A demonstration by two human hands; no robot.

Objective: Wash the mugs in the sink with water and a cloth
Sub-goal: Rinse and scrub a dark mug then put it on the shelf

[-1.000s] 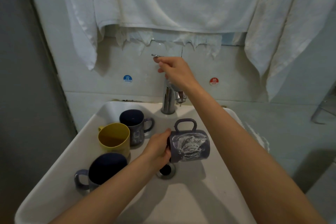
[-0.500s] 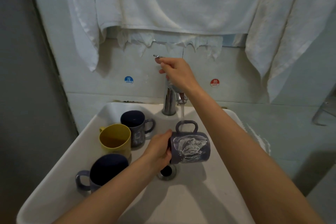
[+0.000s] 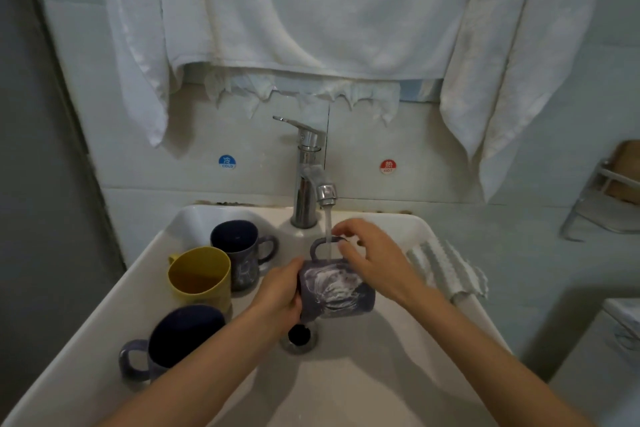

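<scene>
Now, left hand (image 3: 280,291) wrapped tight round the soapy purple mug (image 3: 337,291), tipped on its side above the drain (image 3: 298,336), water (image 3: 327,232) from the tap (image 3: 306,177) striking its handle (image 3: 317,248). Right hand (image 3: 377,263) at that handle, fingers loose: pinching or just touching, can't tell. Cloth (image 3: 446,270) lies at the sink (image 3: 114,291) rim.

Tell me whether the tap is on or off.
On: water runs from the tap onto the mug the left hand holds.

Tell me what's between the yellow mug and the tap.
A dark mug stands upright there, close behind the yellow mug and left of the tap; its handle points right. The head view shows it.
</scene>
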